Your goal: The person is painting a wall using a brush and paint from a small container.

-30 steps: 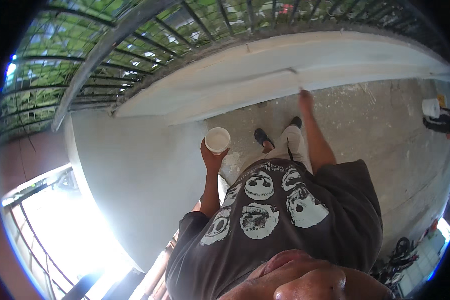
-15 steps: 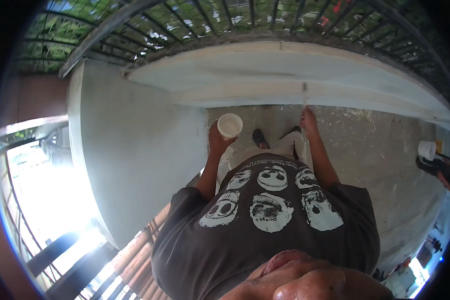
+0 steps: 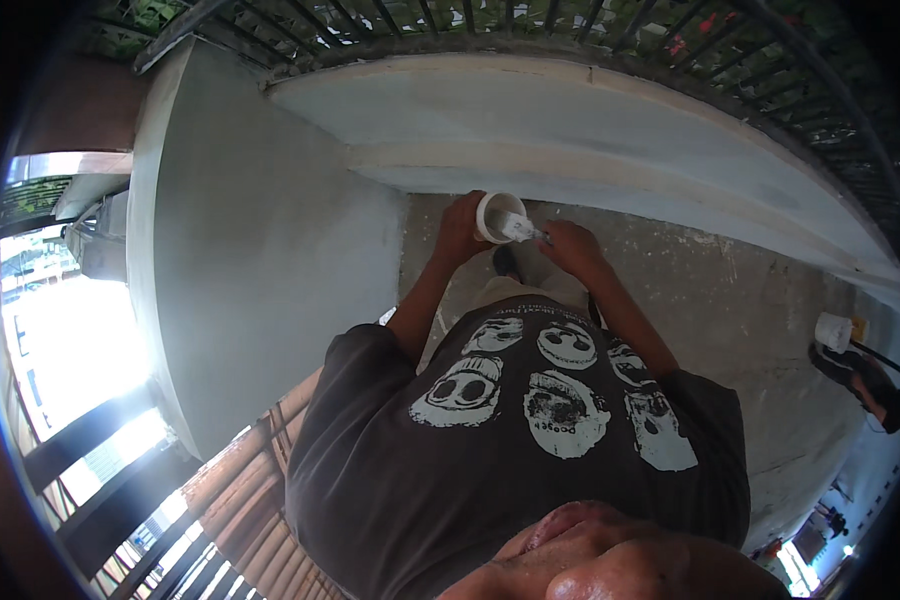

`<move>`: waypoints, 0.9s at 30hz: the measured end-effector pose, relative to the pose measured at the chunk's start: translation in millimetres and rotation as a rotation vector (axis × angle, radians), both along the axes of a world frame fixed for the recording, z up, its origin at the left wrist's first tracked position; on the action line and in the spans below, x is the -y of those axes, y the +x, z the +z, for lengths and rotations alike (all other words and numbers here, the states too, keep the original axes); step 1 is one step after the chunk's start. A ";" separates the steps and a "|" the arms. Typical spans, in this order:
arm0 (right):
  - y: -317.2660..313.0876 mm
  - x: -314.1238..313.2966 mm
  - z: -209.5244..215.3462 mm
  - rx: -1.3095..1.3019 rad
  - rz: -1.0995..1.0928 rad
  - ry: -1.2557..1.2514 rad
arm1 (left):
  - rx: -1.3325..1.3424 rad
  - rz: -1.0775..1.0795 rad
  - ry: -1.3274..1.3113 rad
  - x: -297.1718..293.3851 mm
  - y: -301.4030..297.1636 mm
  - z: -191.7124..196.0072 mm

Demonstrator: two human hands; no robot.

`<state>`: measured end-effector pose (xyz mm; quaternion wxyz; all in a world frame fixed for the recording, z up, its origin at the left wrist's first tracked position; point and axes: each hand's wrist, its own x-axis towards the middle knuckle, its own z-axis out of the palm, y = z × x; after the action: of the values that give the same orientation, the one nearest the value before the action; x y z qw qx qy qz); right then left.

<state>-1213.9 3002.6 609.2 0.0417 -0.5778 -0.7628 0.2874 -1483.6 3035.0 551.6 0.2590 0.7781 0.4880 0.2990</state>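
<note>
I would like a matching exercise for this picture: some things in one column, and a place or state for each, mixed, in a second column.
Things:
1. white cup
2. paintbrush
3. second white cup
4. black railing

Places or states:
a. far right, on the floor
b. held in the left hand
c. on top of the low wall
d. in the right hand, bristles at the cup

Pairs: 1-b, 2-d, 3-a, 4-c

outdoor balcony of a home, mid paint job. black metal railing [image 3: 530, 20] w/ greenery behind it, low rendered parapet [image 3: 590, 130] partly coated white, grey side wall [image 3: 260, 250], rough concrete floor [image 3: 750, 300] w/ paint specks. small white pot [image 3: 834, 330] on floor at right, street in bright light below left.
</note>
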 end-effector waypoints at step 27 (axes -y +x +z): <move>45.9 235.9 34.7 0.041 -0.333 0.047 | -0.256 -0.207 0.118 178.1 60.8 16.9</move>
<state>-1168.0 2766.7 644.0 0.0863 -0.7008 -0.6637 0.2468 -1422.8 2856.9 568.4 0.1780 0.8697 0.4161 0.1973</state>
